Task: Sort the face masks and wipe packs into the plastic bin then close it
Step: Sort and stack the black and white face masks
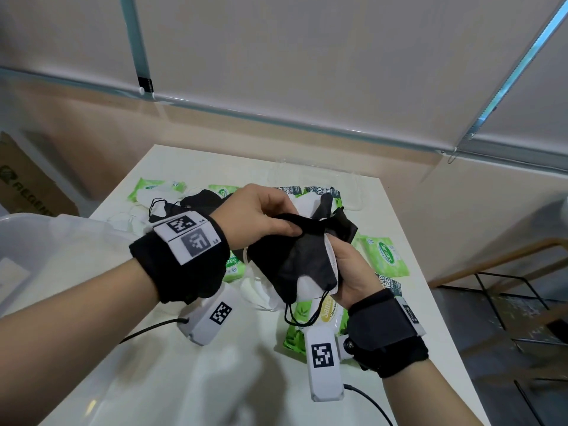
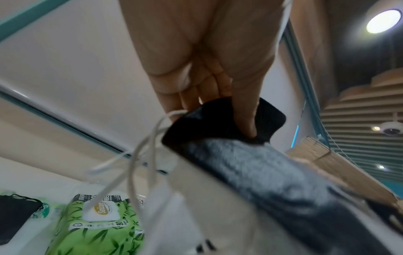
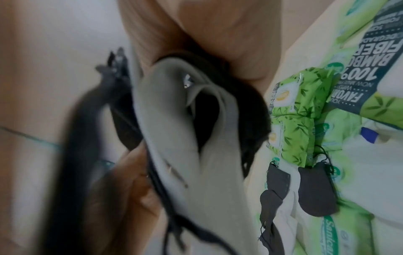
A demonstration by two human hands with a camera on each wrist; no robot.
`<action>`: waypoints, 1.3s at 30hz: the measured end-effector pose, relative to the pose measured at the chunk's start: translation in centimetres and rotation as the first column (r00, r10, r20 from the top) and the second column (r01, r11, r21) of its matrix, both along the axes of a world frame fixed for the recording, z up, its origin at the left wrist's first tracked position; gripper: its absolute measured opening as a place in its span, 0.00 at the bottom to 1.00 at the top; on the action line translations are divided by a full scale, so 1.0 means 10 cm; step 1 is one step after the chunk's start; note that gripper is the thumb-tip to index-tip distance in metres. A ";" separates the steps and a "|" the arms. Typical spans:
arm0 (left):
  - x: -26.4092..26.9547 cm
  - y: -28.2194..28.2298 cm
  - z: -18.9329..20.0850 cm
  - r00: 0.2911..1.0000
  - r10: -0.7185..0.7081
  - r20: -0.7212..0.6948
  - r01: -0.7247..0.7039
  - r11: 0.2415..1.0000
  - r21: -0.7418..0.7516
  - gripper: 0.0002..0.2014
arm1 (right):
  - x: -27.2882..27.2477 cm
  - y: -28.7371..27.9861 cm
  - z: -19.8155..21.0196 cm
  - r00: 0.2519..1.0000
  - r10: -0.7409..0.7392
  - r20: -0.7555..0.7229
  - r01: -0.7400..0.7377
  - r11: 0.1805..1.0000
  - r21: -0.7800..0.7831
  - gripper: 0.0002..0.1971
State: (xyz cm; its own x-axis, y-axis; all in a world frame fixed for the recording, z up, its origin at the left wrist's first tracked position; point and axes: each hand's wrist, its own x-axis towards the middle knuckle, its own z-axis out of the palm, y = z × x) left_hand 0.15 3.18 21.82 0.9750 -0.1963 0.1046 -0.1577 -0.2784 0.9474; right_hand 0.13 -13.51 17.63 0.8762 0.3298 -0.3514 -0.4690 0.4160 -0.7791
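Even indoor light, ceiling lamp glaring; both wrist views blurred, edges bowed

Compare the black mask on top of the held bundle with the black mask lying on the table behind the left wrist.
The held black mask is up off the table, gripped by the left hand and right hand; the lying black mask rests untouched on the table. The held one is stacked against white masks; the lying one sits among green wipe packs. The held one's ear loops dangle; the lying one's rest on the table. Both are black with black ear loops.
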 end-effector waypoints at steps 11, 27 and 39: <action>0.00 -0.09 -0.09 0.989 -0.003 0.148 -0.006 0.998 0.060 0.07 | -0.04 -0.06 0.06 0.991 0.004 0.135 -0.026 0.987 0.159 0.15; -0.12 0.10 -0.14 0.903 0.400 -0.157 -0.427 0.792 -0.436 0.09 | -0.10 -0.16 -0.11 0.995 -0.026 0.101 0.018 0.997 0.079 0.14; -0.29 0.29 -0.12 0.765 0.623 0.163 -0.644 0.739 0.196 0.17 | -0.20 -0.24 -0.23 0.959 -0.230 0.164 0.254 0.956 -0.147 0.14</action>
